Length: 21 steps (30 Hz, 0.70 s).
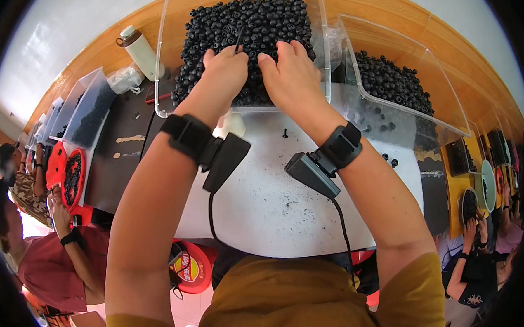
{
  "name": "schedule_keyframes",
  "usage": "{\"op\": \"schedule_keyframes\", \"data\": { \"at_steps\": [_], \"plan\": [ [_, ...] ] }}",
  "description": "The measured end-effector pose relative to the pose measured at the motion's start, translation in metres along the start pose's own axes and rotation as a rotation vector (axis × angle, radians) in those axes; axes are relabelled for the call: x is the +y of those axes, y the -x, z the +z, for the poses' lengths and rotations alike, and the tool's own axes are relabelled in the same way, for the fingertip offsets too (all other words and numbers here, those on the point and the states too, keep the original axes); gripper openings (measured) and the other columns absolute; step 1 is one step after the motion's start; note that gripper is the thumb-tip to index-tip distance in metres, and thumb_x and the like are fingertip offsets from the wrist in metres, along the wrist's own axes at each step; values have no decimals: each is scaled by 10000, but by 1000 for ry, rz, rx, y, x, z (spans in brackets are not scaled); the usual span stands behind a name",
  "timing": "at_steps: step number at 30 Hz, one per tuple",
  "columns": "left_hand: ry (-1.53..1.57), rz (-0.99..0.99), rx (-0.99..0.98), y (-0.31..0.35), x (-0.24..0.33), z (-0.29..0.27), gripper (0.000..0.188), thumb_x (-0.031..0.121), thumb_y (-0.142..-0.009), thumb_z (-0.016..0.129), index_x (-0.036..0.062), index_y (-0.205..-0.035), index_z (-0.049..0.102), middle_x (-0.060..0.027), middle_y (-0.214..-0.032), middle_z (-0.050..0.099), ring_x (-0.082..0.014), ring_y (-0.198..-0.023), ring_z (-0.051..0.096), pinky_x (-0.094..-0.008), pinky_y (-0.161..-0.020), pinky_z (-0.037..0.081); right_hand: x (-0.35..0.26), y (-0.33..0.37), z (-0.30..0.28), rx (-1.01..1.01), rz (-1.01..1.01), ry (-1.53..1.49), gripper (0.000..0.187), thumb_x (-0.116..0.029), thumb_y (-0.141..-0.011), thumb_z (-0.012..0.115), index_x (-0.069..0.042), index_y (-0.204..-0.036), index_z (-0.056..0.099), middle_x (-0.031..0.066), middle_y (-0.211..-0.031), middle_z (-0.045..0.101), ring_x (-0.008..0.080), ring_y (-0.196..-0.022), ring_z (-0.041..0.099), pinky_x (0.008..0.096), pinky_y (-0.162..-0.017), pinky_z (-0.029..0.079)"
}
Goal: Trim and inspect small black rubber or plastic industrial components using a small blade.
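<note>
A large transparent plastic bin (328, 79) full of small black rounded parts (250, 23) with holes stands before me. Over its near half, my left hand (226, 74) is closed, with a thin black rod (239, 38) sticking up from its fingertips. My right hand (292, 74) is beside it, thumb and fingers apart, fingertips touching the pile. Whether a part lies under those fingertips is hidden. On the white work surface (329, 225) below the bin stands a small black pin-like piece (285, 133).
A second transparent bin (393, 105) of black parts stands at the right, with loose parts (391, 161) nearby. Black crumbs (289, 205) dot the surface. A white bottle (139, 53) and plastic bag (125, 78) are at the left. Co-workers sit on both sides.
</note>
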<state>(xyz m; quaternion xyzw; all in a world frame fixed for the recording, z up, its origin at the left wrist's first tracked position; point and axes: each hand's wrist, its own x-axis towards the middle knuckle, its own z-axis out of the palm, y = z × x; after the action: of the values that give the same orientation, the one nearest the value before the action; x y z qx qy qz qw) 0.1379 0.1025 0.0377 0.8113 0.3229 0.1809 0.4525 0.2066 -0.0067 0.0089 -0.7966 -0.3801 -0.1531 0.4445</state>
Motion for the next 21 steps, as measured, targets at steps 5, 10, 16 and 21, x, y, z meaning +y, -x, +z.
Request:
{"op": "schedule_keyframes", "data": {
  "at_steps": [5,10,16,21],
  "plan": [
    [-115,53,-210,-8,5,-3,505,302,-891,424,77,-1339,368,-134,-1423,247,-329,-1325,180,-665,-844,323,-7,0,7,46,-45,42,294,-244,-859,443,25,-917,550,183,-993,538,362,-921,529,522,-778,365],
    [135,-76,-208,20,36,-3,472,290,-896,431,61,-1308,401,-178,-1337,371,-284,-1263,290,-445,-791,469,5,-4,5,-16,-59,-146,232,-185,-845,449,6,-840,580,169,-843,600,358,-821,554,482,-751,384],
    [271,62,-224,23,29,-5,390,255,-910,430,25,-1220,488,-147,-1260,458,-196,-1187,351,-274,-897,353,8,0,0,11,-193,-172,142,-110,-802,498,2,-821,584,169,-814,596,361,-803,549,474,-724,400],
    [322,167,-281,19,20,-5,372,247,-912,431,26,-1201,507,-122,-1229,479,-169,-1147,358,-265,-967,247,9,6,-15,22,-294,-154,108,-50,-781,510,7,-832,586,174,-805,579,351,-803,537,453,-728,414]
  ]
}}
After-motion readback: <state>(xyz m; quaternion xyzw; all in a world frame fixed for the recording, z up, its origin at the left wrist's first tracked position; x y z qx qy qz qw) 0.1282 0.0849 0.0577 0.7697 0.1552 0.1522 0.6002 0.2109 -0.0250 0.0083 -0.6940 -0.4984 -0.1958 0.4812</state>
